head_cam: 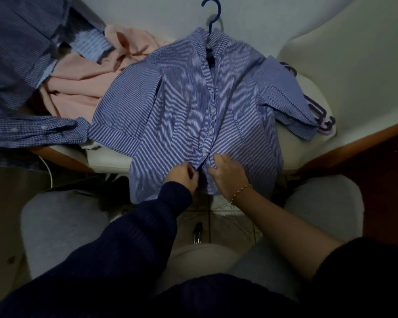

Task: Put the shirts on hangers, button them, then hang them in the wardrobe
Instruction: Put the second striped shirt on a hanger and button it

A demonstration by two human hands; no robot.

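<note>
A blue-and-white striped short-sleeved shirt (182,106) lies flat on the white bed, front up, on a blue hanger (210,17) whose hook sticks out past the collar. Several white buttons down its front look closed. My left hand (184,176) pinches the left edge of the placket near the hem. My right hand (228,174), with a bead bracelet on the wrist, grips the right edge of the placket beside it. The lowest part of the placket between the hands is hidden by my fingers.
A pink garment (83,81) lies crumpled to the left of the shirt. Dark blue checked and striped shirts (21,53) are piled at the far left. Purple hangers (319,111) lie under the right sleeve. The bed's wooden frame (354,138) runs along the edge; my knees are below.
</note>
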